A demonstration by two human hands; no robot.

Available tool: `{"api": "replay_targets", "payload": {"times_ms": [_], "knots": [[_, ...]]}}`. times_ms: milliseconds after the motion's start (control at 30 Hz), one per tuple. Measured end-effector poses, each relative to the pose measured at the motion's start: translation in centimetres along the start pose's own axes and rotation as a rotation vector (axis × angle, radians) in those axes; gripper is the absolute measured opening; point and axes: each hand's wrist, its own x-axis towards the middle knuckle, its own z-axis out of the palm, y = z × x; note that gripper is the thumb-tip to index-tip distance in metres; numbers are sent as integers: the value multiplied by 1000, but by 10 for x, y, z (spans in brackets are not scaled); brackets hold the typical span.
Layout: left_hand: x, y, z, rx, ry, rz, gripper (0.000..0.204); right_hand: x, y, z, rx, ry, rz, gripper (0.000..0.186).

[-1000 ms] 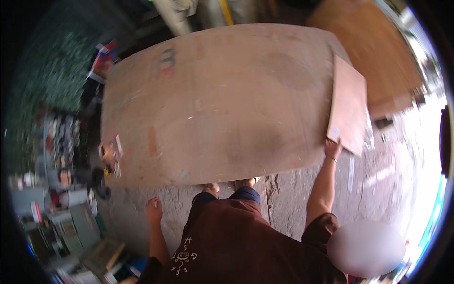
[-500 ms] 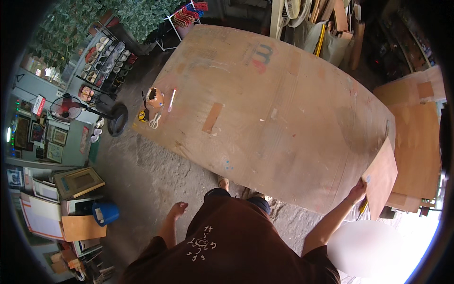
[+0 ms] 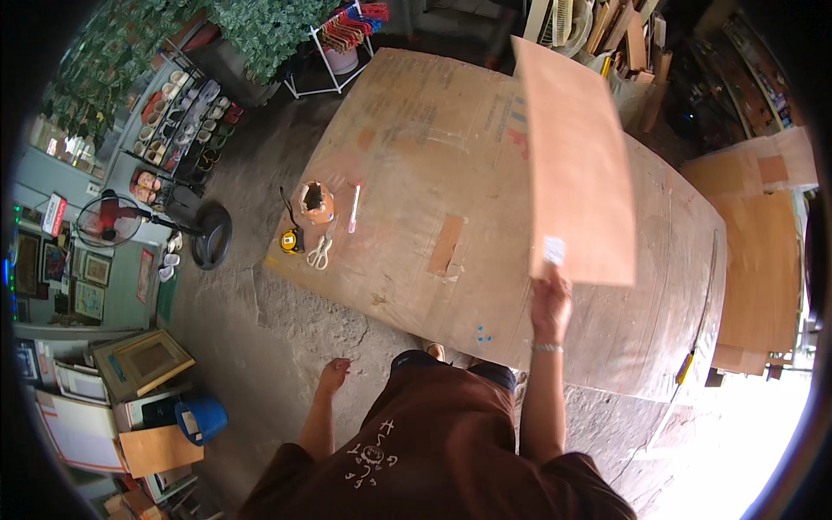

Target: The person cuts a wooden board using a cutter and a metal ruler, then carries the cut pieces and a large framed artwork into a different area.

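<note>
Overhead, the right hand (image 3: pixel 551 305) pinches a flat rectangular cardboard panel (image 3: pixel 576 165); the left hand (image 3: pixel 334 375) hangs loose, empty.

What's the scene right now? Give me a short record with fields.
right hand: raised, gripping the lower edge of a cardboard panel
left hand: empty, hanging by the side
surface: big cardboard sheet flat on the concrete floor
on sheet: tape measure, scissors, tape roll, marker

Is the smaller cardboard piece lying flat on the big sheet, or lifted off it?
Lifted. The right hand grips the smaller cardboard piece by its lower edge, raised above the big sheet.
</note>
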Motion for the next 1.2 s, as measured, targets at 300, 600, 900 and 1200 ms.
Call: {"api": "replay_targets", "payload": {"times_ms": [300, 600, 900, 1200], "knots": [[-11, -28, -17, -301, 53, -276, 42, 44, 240, 166, -121, -683, 55, 20], [-24, -46, 46, 199, -431, -248, 44, -27, 117, 37, -1105, -766, 189, 25], [10, 82, 83, 380, -672, 19, 48, -85, -232, -271, -1171, 696, -318, 16], [-33, 200, 202, 811, -707, -410, 54, -49, -465, -451, -1545, 1154, -529, 31]]}}
